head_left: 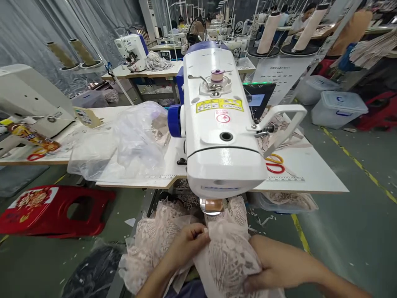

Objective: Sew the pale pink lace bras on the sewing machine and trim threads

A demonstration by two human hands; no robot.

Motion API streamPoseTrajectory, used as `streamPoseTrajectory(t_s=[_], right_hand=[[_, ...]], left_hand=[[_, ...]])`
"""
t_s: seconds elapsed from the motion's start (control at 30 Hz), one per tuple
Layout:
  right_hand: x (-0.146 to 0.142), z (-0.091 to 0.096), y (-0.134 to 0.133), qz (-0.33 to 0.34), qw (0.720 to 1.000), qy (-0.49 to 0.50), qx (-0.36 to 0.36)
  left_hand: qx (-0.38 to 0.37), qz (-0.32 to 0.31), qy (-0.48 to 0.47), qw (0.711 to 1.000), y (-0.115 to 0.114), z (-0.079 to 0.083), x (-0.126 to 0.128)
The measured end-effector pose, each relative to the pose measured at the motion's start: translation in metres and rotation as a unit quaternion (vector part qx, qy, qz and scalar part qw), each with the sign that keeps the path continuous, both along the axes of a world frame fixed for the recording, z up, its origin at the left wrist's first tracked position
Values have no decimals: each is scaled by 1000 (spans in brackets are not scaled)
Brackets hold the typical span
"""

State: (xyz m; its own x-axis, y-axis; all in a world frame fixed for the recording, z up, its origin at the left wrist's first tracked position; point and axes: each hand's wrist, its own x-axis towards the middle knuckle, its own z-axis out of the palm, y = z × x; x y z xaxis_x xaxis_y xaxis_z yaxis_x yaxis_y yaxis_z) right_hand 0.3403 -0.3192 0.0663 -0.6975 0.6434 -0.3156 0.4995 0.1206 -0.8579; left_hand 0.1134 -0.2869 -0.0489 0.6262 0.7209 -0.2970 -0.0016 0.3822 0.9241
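Pale pink lace fabric (228, 256) hangs in a loose bundle below the head of a white sewing machine (223, 165). My left hand (190, 244) pinches an edge of the lace just under the machine's metal plate (211, 206). At the right side of the bundle, my right hand (273, 265) is closed on the lace, its thumb on top and the other fingers partly hidden in the folds. More of the lace spreads to the left of my left hand. The needle area is hidden behind the machine head.
A white table (310, 165) surrounds the machine, with red-handled scissors (275, 167) on the right and a clear plastic bag (139, 140) on the left. A red stool (58, 211) stands at the left. Thread cones (269, 33) rise behind. Other people sit farther back.
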Motion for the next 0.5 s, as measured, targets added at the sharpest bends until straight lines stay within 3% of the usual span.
streamPoseTrajectory(t_s=[0.07,0.2,0.27,0.5], right_hand=[[20,-9,-1,-34,998,-45,-14],[41,-39,0,-182,979,-60,62],[35,-49,4,-182,981,-25,65],[-2,-53,38,-255,959,20,121]], left_hand=[[77,-24,24,996,1,13,10],[215,-90,44,972,-2,38,28],[255,-94,79,959,-2,43,32],[231,104,189,949,23,54,8]])
